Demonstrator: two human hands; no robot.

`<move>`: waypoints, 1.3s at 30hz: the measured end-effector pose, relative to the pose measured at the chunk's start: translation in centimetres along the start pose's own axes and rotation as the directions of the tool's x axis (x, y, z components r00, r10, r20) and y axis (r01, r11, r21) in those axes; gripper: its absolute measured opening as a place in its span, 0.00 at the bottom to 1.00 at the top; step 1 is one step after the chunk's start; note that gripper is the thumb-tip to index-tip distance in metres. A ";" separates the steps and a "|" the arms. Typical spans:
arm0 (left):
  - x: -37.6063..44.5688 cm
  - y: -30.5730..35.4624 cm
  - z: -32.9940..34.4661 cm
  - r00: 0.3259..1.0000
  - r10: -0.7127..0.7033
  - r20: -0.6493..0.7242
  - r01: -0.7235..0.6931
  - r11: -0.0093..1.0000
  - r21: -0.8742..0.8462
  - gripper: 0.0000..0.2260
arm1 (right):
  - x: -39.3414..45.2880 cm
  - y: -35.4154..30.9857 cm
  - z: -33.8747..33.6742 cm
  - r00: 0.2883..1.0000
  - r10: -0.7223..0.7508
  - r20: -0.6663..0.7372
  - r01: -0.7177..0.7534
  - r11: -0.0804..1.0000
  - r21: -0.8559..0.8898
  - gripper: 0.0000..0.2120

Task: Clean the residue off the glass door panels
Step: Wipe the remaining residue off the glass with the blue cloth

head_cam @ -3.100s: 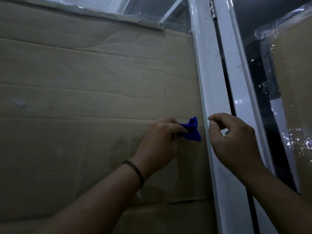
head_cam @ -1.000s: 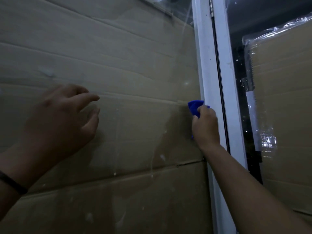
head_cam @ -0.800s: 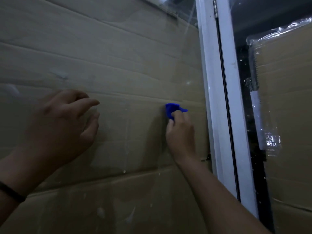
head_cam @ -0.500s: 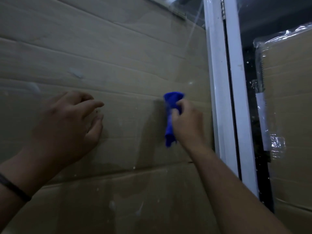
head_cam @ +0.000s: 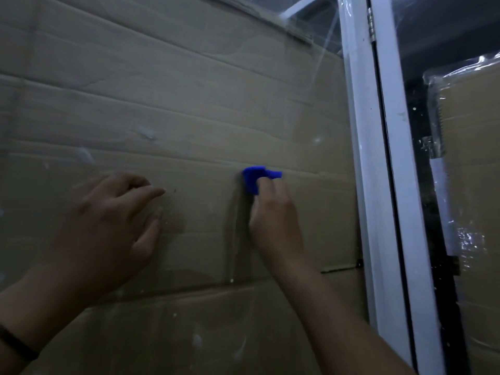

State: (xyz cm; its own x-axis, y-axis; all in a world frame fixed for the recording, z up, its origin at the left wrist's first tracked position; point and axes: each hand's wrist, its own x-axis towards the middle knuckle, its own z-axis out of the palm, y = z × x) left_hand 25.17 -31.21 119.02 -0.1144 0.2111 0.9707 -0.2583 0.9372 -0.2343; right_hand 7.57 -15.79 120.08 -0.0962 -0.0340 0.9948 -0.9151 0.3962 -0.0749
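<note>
No brand, label or writing can be read anywhere in the head view; the light is dim.

A clear glass door panel (head_cam: 189, 109) fills most of the view and stands upright, its long edge running up and down along a white painted door frame (head_cam: 362, 158) on its right. Pale smears and specks of whitish residue (head_cam: 147, 133) dot the glass, above the left hand and lower down near the bottom edge of the view. Behind the glass lies flat brown corrugated cardboard (head_cam: 108, 77), its creases running roughly across and sloping down to the right.

The right hand (head_cam: 273, 220) has its fingers curled round a small bright blue cloth (head_cam: 254, 180), bunched into a wad and held against the glass in the middle of the panel, well left of the frame. The wad sticks out above the fingertips, its longer side lying roughly across.

The left hand (head_cam: 108, 226) lies with relaxed, slightly bent fingers spread against the glass, holding nothing; a dark band (head_cam: 16, 345) circles its wrist.

Right of the frame a second glass panel (head_cam: 422, 217) shows darkness and more cardboard wrapped in shiny clear plastic film (head_cam: 470, 239).
</note>
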 end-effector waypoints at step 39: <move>-4.6 -4.5 -10.1 0.999 -0.014 0.053 0.004 0.983 0.184 0.20 | 0.8 -1.7 -1.1 0.968 0.243 -0.061 -0.242 0.970 0.019 0.07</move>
State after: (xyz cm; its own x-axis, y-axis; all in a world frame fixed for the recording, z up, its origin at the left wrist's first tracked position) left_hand 36.54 -33.57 116.10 -0.1615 0.1833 0.9697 -0.4309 0.8709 -0.2364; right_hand 9.47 -15.48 121.10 -0.2912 0.1190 0.9492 -0.8720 0.3750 -0.3145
